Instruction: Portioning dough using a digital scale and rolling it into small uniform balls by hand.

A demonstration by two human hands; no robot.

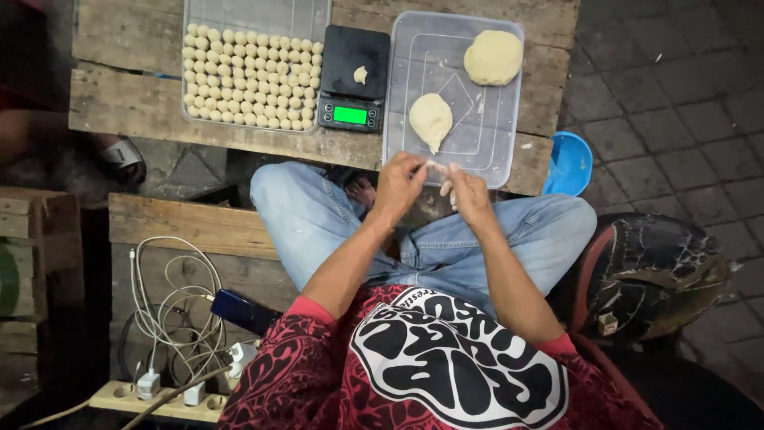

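A: Where's the dough bit?
B: Pinched between both hands — left hand [398, 185] and right hand [465, 191] meet on it [434, 166], just over the near edge of the bench [143, 111].
A: Source lump?
B: Lump [430, 120] lies straight ahead in the clear tray [501, 135] — right hand slightly nearer. Scale [352, 77] sits further left.

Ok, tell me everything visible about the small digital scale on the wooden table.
The digital scale is black, flat and rectangular, with a dark weighing platform and a lit green display at its near edge. It sits on the wooden table between the tray of dough balls and the clear plastic lid. One small dough piece rests on its platform; neither hand touches it.
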